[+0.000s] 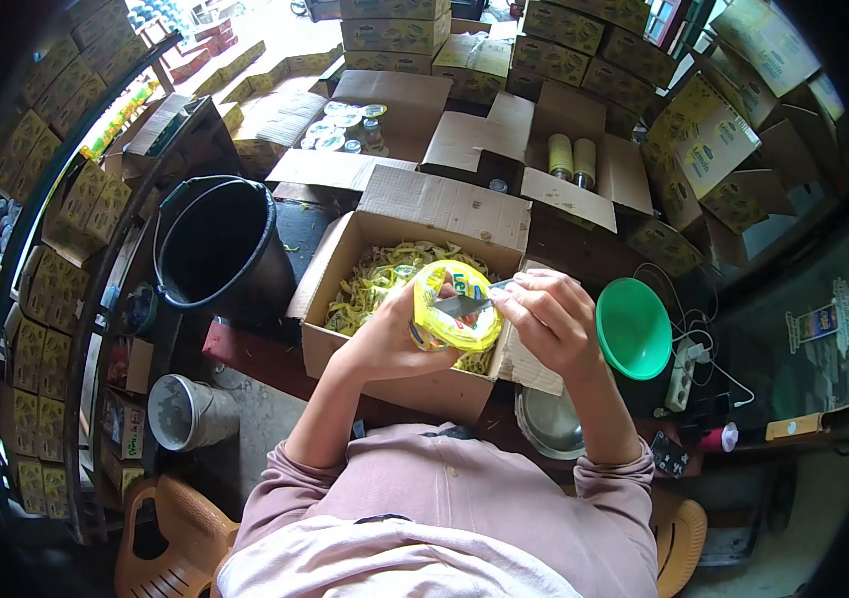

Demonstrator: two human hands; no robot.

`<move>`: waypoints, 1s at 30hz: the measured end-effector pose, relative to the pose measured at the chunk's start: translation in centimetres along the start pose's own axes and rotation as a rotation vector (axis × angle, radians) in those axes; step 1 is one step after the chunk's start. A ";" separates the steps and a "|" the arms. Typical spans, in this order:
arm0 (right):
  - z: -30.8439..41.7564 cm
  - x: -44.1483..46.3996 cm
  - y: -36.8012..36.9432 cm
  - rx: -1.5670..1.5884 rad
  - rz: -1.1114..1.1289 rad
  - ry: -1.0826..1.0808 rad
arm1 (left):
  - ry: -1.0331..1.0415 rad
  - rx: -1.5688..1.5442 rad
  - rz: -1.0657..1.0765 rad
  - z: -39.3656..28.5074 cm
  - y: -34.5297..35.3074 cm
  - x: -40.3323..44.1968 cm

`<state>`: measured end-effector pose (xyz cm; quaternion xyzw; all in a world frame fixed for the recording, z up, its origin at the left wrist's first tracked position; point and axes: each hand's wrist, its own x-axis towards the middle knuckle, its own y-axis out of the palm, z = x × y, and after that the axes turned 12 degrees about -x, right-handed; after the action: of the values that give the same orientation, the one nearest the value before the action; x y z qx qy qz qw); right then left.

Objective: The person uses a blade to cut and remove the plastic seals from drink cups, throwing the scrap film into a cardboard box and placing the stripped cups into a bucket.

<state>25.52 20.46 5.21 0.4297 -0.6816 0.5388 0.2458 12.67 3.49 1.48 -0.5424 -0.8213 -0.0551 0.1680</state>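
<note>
A round cup with a yellow printed lid is held up by my left hand, its fingers wrapped round the side. My right hand pinches a thin metal blade that lies across the lid. Both hands are above an open cardboard box filled with yellow-green strips. Part of a clear cup shows among the strips, behind the held one. My right fingertips are close to the lid's right edge.
Left of the box stands a black bucket, with a white bucket below it. A green bowl and a metal bowl are at the right. Behind, an open box holds lidded cups; another contains two yellow cylinders.
</note>
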 end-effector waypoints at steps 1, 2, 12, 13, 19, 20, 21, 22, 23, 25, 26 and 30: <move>0.1 -0.2 0.1 0.003 0.001 0.001 | -0.029 -0.092 0.025 -0.1 0.2 0.1; 0.1 -0.3 0.2 0.004 -0.001 0.001 | -0.057 -0.182 0.050 -0.4 0.3 0.4; -0.5 -0.8 0.5 0.076 0.032 0.000 | -0.372 -0.630 0.450 1.2 0.2 1.5; -0.6 -1.0 0.7 0.075 0.023 0.002 | -0.330 -0.619 0.442 1.0 0.3 1.7; -1.8 -1.5 2.1 0.050 0.021 0.060 | -0.290 -0.549 0.366 3.0 0.4 3.2; -2.1 -1.3 2.3 0.036 0.024 0.074 | -0.222 -0.413 0.273 3.0 0.5 3.4; -2.4 -1.0 2.2 0.022 0.021 0.072 | -0.060 -0.289 0.159 2.7 0.6 3.8; -2.7 -0.9 2.1 -0.014 0.027 0.078 | 0.101 -0.164 0.044 2.3 0.7 4.2; -2.9 -0.8 2.1 -0.048 0.034 0.088 | 0.181 -0.036 -0.016 2.1 0.8 4.5; -2.9 -0.6 2.1 -0.081 0.054 0.090 | 0.153 0.094 -0.125 0.6 1.6 4.4; -2.8 -0.4 2.0 -0.080 0.068 0.081 | 0.134 0.181 -0.180 0.5 1.9 4.2; -2.4 -0.1 1.8 -0.082 0.087 0.047 | 0.079 0.183 -0.259 1.1 2.1 4.1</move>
<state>23.74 22.85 4.96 0.3765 -0.7152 0.5305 0.2556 12.85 8.25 1.60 -0.4119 -0.8787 -0.0226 0.2401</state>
